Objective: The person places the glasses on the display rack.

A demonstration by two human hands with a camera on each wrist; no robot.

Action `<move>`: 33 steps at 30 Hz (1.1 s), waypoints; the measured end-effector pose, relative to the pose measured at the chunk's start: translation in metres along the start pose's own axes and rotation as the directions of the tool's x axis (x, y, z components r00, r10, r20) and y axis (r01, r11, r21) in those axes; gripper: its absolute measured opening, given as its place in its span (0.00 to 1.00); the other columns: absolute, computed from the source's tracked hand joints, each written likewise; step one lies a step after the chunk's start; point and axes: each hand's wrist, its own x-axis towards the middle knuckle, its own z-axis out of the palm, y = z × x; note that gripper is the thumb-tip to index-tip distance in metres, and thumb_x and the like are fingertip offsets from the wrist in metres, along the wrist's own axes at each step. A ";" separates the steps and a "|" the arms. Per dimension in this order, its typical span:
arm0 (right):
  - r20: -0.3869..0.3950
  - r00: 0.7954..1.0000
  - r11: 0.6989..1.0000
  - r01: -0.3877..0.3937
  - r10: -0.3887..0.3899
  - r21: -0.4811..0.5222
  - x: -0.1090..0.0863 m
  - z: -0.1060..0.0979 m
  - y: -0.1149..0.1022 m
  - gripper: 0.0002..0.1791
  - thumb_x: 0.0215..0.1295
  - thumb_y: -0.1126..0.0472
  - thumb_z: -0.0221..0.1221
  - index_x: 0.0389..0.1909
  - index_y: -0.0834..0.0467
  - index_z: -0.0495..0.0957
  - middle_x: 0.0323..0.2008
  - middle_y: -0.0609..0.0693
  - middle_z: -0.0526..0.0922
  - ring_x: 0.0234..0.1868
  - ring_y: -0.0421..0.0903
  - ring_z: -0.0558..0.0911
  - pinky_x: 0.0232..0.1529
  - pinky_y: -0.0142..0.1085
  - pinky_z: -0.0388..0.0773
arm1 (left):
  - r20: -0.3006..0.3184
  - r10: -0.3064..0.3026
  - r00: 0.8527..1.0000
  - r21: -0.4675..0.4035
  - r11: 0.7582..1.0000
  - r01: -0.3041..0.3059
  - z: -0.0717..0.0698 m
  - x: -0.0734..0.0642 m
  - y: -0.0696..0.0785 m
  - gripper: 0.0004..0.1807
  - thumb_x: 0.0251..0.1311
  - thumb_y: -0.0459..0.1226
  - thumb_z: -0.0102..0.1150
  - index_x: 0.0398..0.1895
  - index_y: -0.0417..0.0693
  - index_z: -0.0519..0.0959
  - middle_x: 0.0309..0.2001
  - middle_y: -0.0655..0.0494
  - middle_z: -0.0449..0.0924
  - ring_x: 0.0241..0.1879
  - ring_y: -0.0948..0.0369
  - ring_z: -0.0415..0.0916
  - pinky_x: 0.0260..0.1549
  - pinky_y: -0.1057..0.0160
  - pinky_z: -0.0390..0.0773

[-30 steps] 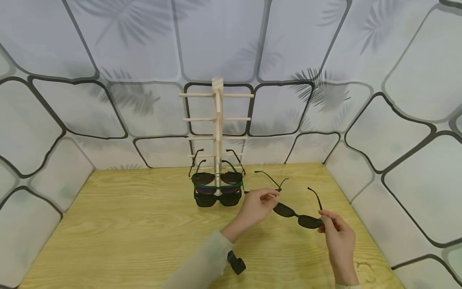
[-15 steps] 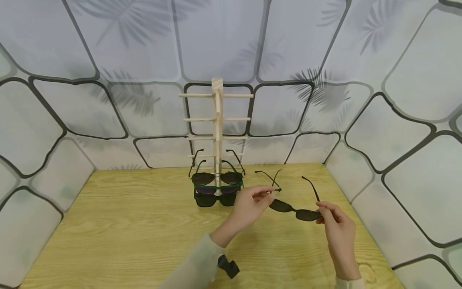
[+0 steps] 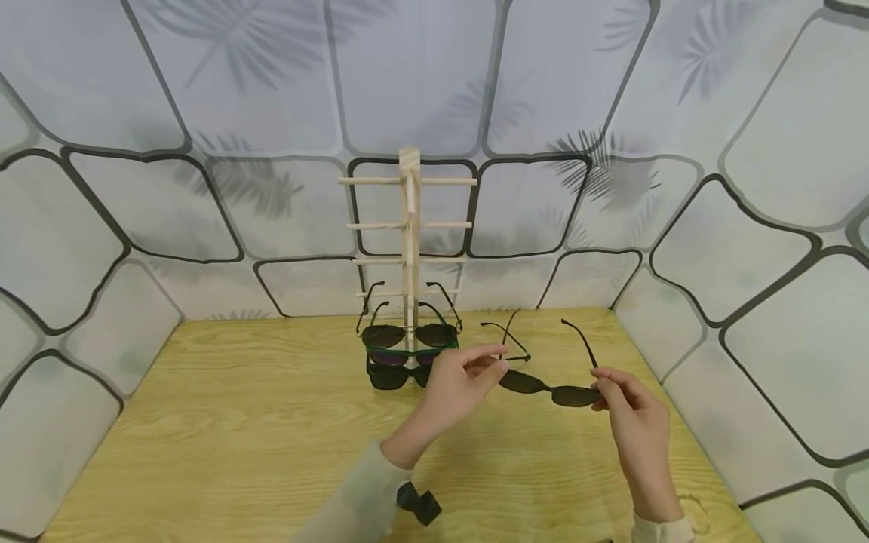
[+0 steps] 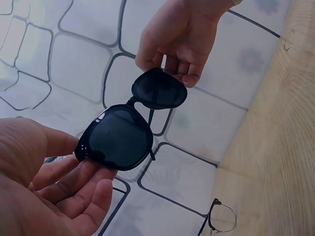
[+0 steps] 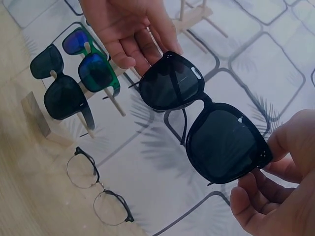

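Both hands hold a pair of black sunglasses (image 3: 573, 396) by its two ends, up off the table, with the temples unfolded. My left hand (image 3: 451, 388) pinches the left hinge corner between thumb and fingers. At the opposite corner, my right hand (image 3: 637, 426) grips the frame beside the temple. Three small dots mark each front corner of the sunglasses (image 5: 229, 142) in the right wrist view. Behind them lies a pair of half-rim eyeglasses (image 5: 82, 171) with clear lenses, on the table. In the head view the left hand partly covers the lowest sunglasses on the stand.
A wooden eyewear stand (image 3: 409, 245) with crossbars rises at the back middle. Its lower bars bear aviator sunglasses (image 3: 382, 336), green-framed sunglasses (image 5: 96, 72) and black sunglasses (image 5: 64, 97). Patterned walls (image 3: 767, 271) close in the wooden table (image 3: 237, 422) at the back and sides.
Both hands have shifted the sunglasses left and slightly away, and the frame has become more level. The left hand now overlaps the lowest sunglasses on the stand in the head view.
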 end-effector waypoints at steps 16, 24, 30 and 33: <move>0.100 0.991 0.996 0.085 -0.084 -0.011 -0.001 0.008 -0.032 0.14 0.79 0.55 0.60 0.53 0.58 0.87 0.36 0.37 0.88 0.34 0.39 0.85 0.42 0.27 0.82 | -0.064 0.022 0.998 0.058 0.998 -0.018 -0.028 -0.009 0.022 0.16 0.73 0.41 0.65 0.60 0.53 0.87 0.43 0.57 0.92 0.40 0.64 0.88 0.42 0.66 0.85; 0.141 0.983 0.993 0.118 -0.120 0.023 -0.003 0.013 -0.046 0.14 0.79 0.54 0.61 0.54 0.58 0.87 0.37 0.39 0.88 0.35 0.40 0.85 0.43 0.28 0.83 | -0.100 0.007 0.995 0.007 1.000 -0.006 -0.042 -0.016 0.034 0.15 0.72 0.40 0.66 0.60 0.53 0.87 0.43 0.54 0.91 0.38 0.59 0.88 0.37 0.66 0.84; 0.169 0.973 0.987 0.159 -0.159 0.011 -0.005 0.018 -0.057 0.15 0.79 0.53 0.60 0.55 0.56 0.87 0.39 0.37 0.88 0.36 0.41 0.86 0.45 0.29 0.80 | -0.124 0.039 0.991 0.023 0.999 -0.036 -0.054 -0.021 0.043 0.14 0.73 0.41 0.66 0.59 0.54 0.87 0.42 0.55 0.91 0.34 0.64 0.86 0.24 0.68 0.75; 0.172 0.969 0.984 0.176 -0.177 0.020 -0.006 0.022 -0.063 0.14 0.79 0.54 0.61 0.54 0.56 0.87 0.38 0.37 0.88 0.35 0.41 0.86 0.43 0.29 0.80 | -0.140 0.060 0.988 0.041 0.998 -0.054 -0.060 -0.025 0.046 0.15 0.73 0.41 0.66 0.59 0.53 0.87 0.43 0.55 0.91 0.36 0.64 0.87 0.28 0.68 0.78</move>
